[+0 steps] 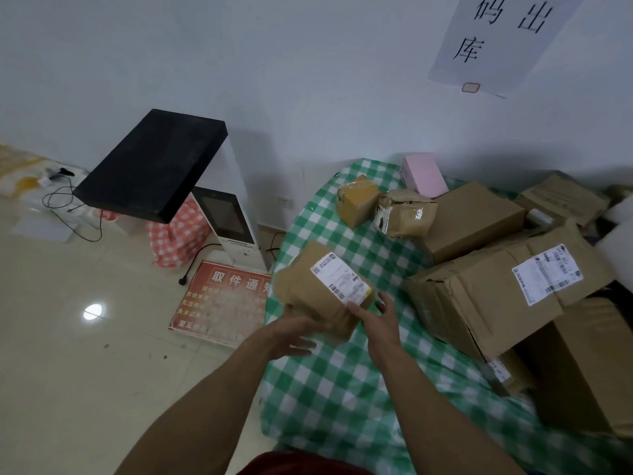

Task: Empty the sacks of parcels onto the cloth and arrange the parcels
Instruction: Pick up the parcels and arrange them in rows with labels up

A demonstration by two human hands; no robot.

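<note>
L hand (294, 335): under parcel (325, 289) near-left edge, fingers straight-ish, carrying.
R hand (378, 318): straight fingers pressed on near-right corner.
Parcel: ahead of both hands, over cloth (342, 389) left edge; long axis far-left to near-right.
Next: prob set down fwd-right, short of box pile (496, 286).

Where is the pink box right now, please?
In the head view, the pink box stands at the far edge of the cloth, right of centre, just behind a crumpled parcel.
</note>
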